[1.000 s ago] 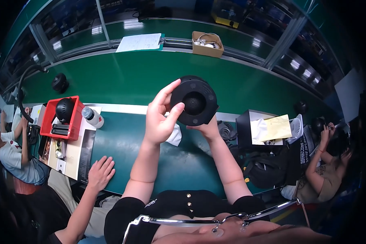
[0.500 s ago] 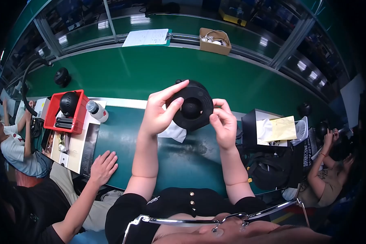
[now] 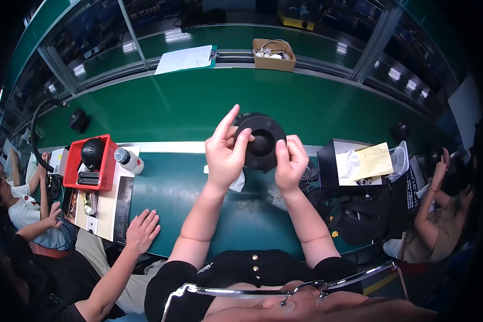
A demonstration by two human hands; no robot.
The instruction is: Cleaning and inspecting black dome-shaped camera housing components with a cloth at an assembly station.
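Note:
Above the green table I hold a black round device (image 3: 274, 129), its broad ring-shaped face tilted toward me with a dark dome in the central opening. My left hand (image 3: 225, 158) grips the left side, thumb over the ring near the opening and index finger raised off it. The right side is pinched by my right hand (image 3: 291, 165), thumb on the front of the rim; its other fingers curl behind, partly hidden. Below the device, a crumpled white sheet (image 3: 238, 183) lies on the work mat (image 3: 198, 177).
At left stand a red bin (image 3: 112, 161) with a black ball-shaped device and a white bottle (image 3: 129, 161). A co-worker's hand (image 3: 142, 232) rests on the mat. Right are a black box (image 3: 326, 163) and a black bag (image 3: 359, 220); a clipboard (image 3: 185, 59) and cardboard box (image 3: 274, 61) lie beyond.
My left thumb has moved onto the ring's opening and the index finger has lifted off the device. My right hand has moved slightly left and grips the rim more closely.

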